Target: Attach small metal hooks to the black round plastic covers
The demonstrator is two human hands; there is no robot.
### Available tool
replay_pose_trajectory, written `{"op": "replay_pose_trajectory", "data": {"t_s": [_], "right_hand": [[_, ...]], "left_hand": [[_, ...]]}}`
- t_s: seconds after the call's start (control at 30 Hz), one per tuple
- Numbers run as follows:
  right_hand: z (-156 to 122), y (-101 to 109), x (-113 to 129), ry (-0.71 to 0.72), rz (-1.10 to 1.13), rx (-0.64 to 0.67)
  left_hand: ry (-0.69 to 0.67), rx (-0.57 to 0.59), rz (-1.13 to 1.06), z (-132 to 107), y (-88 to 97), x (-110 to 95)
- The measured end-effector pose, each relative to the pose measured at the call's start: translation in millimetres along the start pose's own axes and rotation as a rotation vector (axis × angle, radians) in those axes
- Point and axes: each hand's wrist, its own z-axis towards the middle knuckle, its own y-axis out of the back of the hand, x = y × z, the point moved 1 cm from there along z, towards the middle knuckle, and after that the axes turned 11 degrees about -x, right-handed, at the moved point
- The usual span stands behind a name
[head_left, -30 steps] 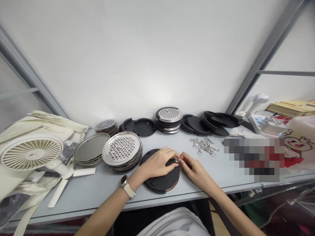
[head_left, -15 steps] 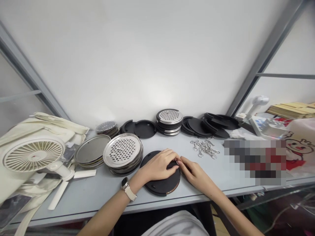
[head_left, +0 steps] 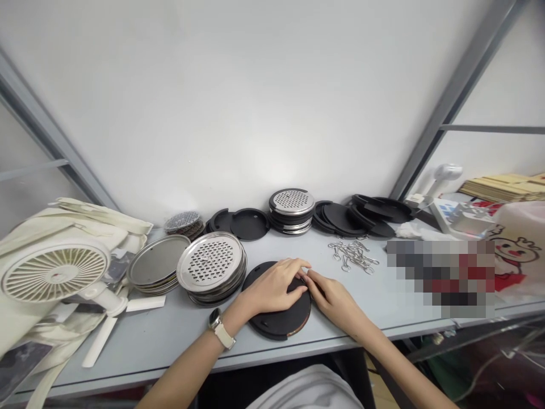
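A black round disc [head_left: 279, 321] lies flat near the front edge of the grey table [head_left: 170, 335]. My left hand [head_left: 275, 287], with a watch on its wrist, rests on top of the disc with fingers curled at its right rim. My right hand [head_left: 330, 298] meets it there, fingertips pinched together at the same spot on the rim. Whatever small part they pinch is hidden between the fingers. A heap of small metal clips [head_left: 353, 254] lies just beyond my right hand.
Left of the disc stand a stack of perforated steel plates [head_left: 212, 260] and plain steel trays [head_left: 158, 260]. Black discs [head_left: 249, 222] and another perforated stack [head_left: 292, 209] line the wall. A white fan [head_left: 53, 272] lies on cloth bags at far left.
Both hands stay on the disc's right rim. The small metal piece visible between the fingertips a second ago is now covered, and my right hand has shifted slightly left.
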Motion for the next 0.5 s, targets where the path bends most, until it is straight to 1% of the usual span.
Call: {"op": "replay_pose_trajectory", "data": {"t_s": [0.13, 0.37, 0.5], "right_hand": [[-1.5, 1.6, 0.6, 0.013, 0.055, 0.005], [-1.7, 1.6, 0.3, -0.041, 0.128, 0.011], [-2.4, 3.4, 1.1, -0.033, 0.12, 0.023]], "left_hand": [[0.007, 0.001, -0.021, -0.2, -0.1, 0.6], [0.039, 0.011, -0.054, -1.4, -0.6, 1.2], [0.045, 0.007, -0.074, -1.8, -1.2, 1.4]]}}
